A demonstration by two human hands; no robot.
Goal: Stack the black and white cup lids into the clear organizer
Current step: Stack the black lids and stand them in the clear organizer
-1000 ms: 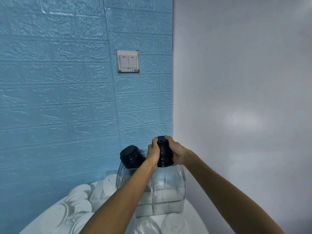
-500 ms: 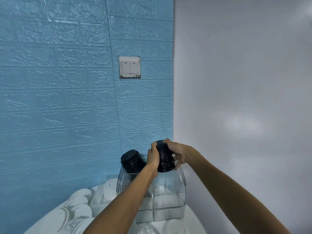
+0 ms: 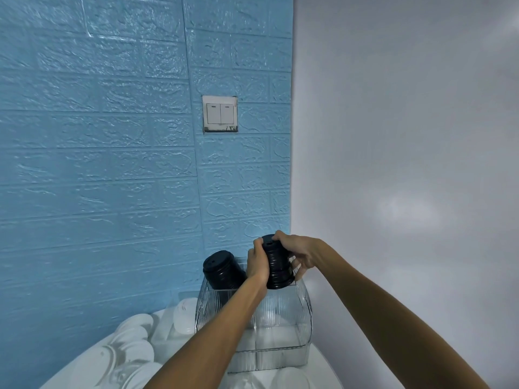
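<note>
White round tabletop [image 3: 323, 363] fills bottom of view, curved edge running from 7 o'clock round to 5 o'clock. Clear organizer [image 3: 280, 332] stands on it at centre, ribbed walls, divider inside. Loose white lids [image 3: 132, 349] lie scattered and overlapping on tabletop at 9 o'clock of organizer. More white lids [image 3: 289, 379] at 6 o'clock, just beside organizer's front wall.

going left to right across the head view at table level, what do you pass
loose white lids → black lid stack in the organizer → left hand → held black lid stack → right hand
</note>
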